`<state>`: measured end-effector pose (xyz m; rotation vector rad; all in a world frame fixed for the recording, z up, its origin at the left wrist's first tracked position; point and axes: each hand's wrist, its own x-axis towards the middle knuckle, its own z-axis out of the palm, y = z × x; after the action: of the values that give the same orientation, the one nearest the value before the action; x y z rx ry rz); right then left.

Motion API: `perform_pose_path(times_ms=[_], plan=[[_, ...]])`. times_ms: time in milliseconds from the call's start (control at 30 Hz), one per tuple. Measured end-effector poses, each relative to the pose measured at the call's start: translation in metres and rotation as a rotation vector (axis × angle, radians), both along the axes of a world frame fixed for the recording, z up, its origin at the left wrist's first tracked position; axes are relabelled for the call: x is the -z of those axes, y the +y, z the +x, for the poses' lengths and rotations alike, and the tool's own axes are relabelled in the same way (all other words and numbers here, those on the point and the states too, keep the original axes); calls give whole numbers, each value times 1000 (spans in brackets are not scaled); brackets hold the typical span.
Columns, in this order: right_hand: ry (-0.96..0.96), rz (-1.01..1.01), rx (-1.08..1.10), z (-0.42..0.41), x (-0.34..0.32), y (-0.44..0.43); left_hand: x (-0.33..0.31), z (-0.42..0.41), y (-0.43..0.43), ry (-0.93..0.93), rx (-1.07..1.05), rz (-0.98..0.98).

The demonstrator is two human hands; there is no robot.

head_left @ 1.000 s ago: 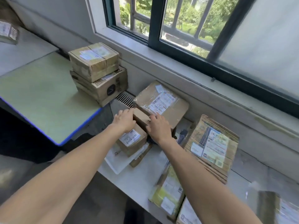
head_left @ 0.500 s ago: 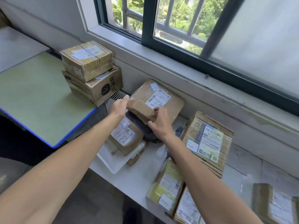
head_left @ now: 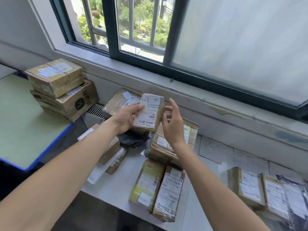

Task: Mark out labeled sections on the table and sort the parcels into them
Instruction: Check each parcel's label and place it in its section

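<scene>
Gripping a small parcel (head_left: 148,112), left hand (head_left: 126,118) fingers curl round it; right hand (head_left: 172,124) fingers spread beside it.

Parcels (head_left: 156,189) crowd the white table (head_left: 116,187); stacked boxes (head_left: 63,90) block the far corner of the green desk (head_left: 25,122), whose near side offers open passage.

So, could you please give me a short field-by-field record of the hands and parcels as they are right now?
left hand: holds a small parcel above the table, label toward the camera
right hand: open, beside that parcel; contact unclear
white table: several more parcels and a black bag
green table: two stacked boxes
</scene>
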<state>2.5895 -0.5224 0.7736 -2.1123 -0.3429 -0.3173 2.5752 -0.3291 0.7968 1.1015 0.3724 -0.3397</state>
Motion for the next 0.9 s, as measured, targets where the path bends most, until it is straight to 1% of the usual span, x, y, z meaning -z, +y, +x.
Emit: perform_pose_path(times_ms=[67,133,300,400,533,600,633,700,767,800,867,900], plan=[[194,155,63,-1,-10,-23,-5,6,-21,-84,12,-12],[301,254,78,-2,-22,-47,-13,9,-44,-125,32,-29],[409,250,-2,-10,-49,-106,-27,11,-105,-190,142,-49],[495,297,-38,-16,-56,-139,-28,10,-133,-204,207,27],[541,241,-83,-25,-72,-182,-30,7,-159,-213,300,159],[550,248,-92,-28,-84,-200,-34,6,-167,-226,393,235],[537,264,-81,-28,-90,-208,-37,4,-172,-230,467,261],[440,272,37,-27,-98,-222,-40,1,-184,-220,592,271],[364,301,197,-26,-98,-233,-39,0,-197,-178,556,219],[384,339,253,-26,-96,-237,-38,0,-203,-150,491,167],[534,431,301,-27,-89,-243,-35,-1,-216,-116,382,48],[621,492,294,-29,-86,-245,-34,-2,-222,-112,365,20]])
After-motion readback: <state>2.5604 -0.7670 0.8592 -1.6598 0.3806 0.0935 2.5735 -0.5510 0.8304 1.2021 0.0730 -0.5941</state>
